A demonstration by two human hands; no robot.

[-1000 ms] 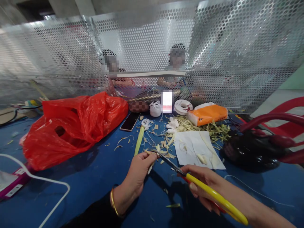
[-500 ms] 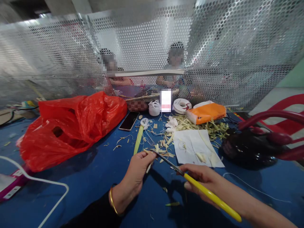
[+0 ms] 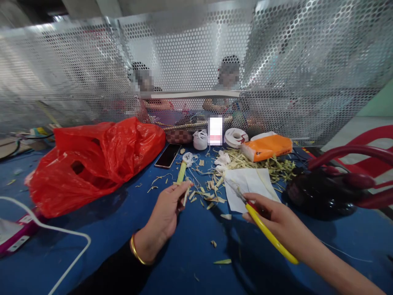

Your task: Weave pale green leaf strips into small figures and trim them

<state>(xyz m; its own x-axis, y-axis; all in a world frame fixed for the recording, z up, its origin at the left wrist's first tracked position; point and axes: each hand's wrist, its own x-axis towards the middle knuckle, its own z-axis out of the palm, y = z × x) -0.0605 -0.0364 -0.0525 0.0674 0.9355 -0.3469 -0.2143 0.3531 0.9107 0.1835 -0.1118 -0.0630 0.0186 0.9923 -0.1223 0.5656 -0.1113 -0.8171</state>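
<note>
My left hand [image 3: 166, 211], near the middle of the blue table, pinches a small pale plant strip [image 3: 186, 196] between thumb and fingers. My right hand [image 3: 270, 213] is closed round yellow-handled scissors [image 3: 270, 237], whose metal tips point up and left over a white paper sheet [image 3: 245, 184]. The scissors are apart from the strip. A flat green-yellow strip [image 3: 181, 172] lies just beyond my left hand, beside loose white thread [image 3: 188, 157]. Pale cut scraps [image 3: 215, 198] are scattered between my hands and the thread.
A red plastic bag [image 3: 101, 159] fills the left, beside a phone [image 3: 168, 155]. Dried stalks [image 3: 239, 159] and an orange packet [image 3: 268, 147] lie behind the paper. A black pot-like object [image 3: 322, 192] stands right. Two people sit behind the perforated screen [image 3: 184, 53].
The scissors have moved away from the piece in my left hand, up and to the right. My left hand has shifted slightly left and away from me. A scrap now lies below the paper.
</note>
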